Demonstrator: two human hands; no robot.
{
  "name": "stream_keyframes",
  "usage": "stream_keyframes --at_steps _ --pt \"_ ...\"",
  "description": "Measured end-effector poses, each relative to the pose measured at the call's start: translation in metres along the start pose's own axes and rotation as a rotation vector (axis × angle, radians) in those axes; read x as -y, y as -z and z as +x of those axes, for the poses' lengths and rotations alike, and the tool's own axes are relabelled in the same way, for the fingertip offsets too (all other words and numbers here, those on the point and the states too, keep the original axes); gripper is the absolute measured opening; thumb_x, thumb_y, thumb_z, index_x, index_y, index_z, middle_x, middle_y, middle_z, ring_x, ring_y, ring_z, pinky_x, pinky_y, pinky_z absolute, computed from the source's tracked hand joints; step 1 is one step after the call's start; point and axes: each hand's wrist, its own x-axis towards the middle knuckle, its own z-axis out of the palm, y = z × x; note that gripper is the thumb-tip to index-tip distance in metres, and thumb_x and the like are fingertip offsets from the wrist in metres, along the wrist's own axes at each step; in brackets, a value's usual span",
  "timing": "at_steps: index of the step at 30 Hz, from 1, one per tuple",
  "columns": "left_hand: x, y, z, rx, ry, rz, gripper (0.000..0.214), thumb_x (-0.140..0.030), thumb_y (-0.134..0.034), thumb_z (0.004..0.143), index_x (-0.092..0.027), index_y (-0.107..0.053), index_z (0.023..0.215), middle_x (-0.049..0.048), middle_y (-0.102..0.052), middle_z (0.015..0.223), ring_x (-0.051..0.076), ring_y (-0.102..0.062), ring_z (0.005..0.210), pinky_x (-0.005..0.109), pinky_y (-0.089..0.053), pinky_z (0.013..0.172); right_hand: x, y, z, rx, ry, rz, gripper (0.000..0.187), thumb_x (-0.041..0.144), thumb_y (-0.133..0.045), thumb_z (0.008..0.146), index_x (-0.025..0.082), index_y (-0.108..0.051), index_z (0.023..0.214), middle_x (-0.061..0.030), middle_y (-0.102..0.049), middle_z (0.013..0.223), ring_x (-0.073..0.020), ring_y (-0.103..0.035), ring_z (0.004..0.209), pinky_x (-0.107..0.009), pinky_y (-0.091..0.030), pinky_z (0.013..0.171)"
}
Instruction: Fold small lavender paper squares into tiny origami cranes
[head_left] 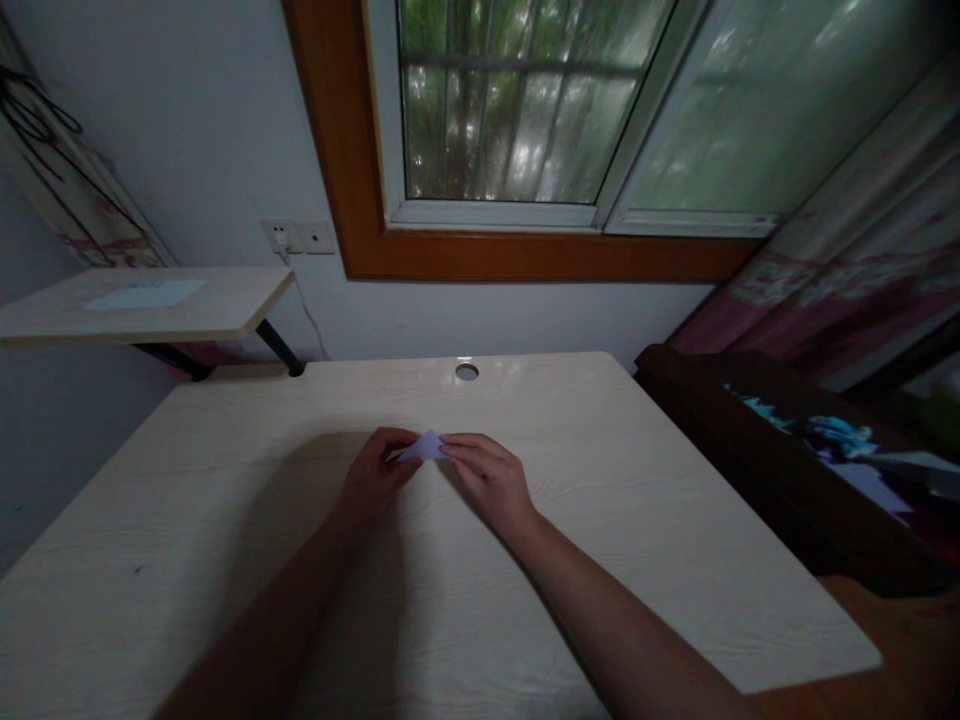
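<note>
A small piece of folded pale purple paper (426, 447) is held up between my two hands, above the far middle of the wooden desk (600, 560). It comes to a point at the top. My left hand (376, 470) pinches its left end between thumb and fingers. On the other side my right hand (491, 480) grips the right edge, with its thumb under the fingers. The fingertips cover both ends of the paper, so its full shape is partly hidden.
A raised shelf (247, 300) with a white sheet (146, 294) stands at the back left. The desk has a round cable hole (466, 372) near its back edge. To the right is a dark wooden piece of furniture (697, 430) with several items on it.
</note>
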Motion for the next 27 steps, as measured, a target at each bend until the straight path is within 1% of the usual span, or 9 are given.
stream_keyframes --at_steps 6,12,18,23,27 --pt "-0.0007 0.0001 -0.0017 0.013 0.022 0.071 0.027 -0.029 -0.072 0.080 -0.019 -0.062 0.102 0.0056 -0.060 0.103 0.018 -0.061 0.097 0.033 -0.053 0.087 0.0026 0.0016 0.0001 -0.015 0.025 -0.020 0.022 0.020 -0.056 0.101 0.028 -0.070 0.116 -0.0052 -0.064 0.115 -0.0210 -0.062 0.102 -0.035 -0.054 0.089" --pt "-0.0013 0.0007 -0.0024 0.011 0.022 0.075 0.034 -0.032 -0.070 0.081 -0.021 -0.063 0.112 0.0077 -0.059 0.112 0.020 -0.060 0.105 0.035 -0.054 0.089 0.0022 0.0013 -0.0002 -0.015 0.035 -0.055 0.023 0.020 -0.056 0.101 0.029 -0.071 0.116 -0.0052 -0.063 0.115 -0.0209 -0.063 0.102 -0.034 -0.055 0.087" --pt "-0.0049 0.0017 -0.0030 0.034 -0.013 0.154 0.032 -0.033 -0.068 0.083 -0.024 -0.066 0.113 0.0070 -0.060 0.109 0.020 -0.060 0.101 0.032 -0.055 0.084 0.0002 0.0005 -0.0008 0.020 0.059 -0.035 0.027 0.019 -0.055 0.102 0.031 -0.067 0.122 -0.0048 -0.061 0.121 -0.0208 -0.061 0.106 -0.035 -0.054 0.090" --pt "-0.0042 0.0022 -0.0031 0.032 -0.027 0.154 0.031 -0.033 -0.068 0.084 -0.025 -0.066 0.114 0.0063 -0.061 0.107 0.019 -0.060 0.100 0.031 -0.054 0.084 0.0017 0.0003 -0.0007 0.045 0.071 -0.043 0.027 0.019 -0.053 0.102 0.030 -0.066 0.124 -0.0056 -0.059 0.123 -0.0210 -0.059 0.109 -0.035 -0.053 0.092" --pt "-0.0049 0.0027 -0.0036 0.025 -0.033 0.168 0.030 -0.033 -0.068 0.083 -0.024 -0.067 0.112 0.0063 -0.061 0.106 0.020 -0.061 0.099 0.031 -0.055 0.083 0.0035 -0.0013 0.0000 0.049 0.061 -0.032 0.026 0.020 -0.055 0.102 0.029 -0.066 0.124 -0.0066 -0.058 0.125 -0.0216 -0.058 0.111 -0.036 -0.053 0.095"
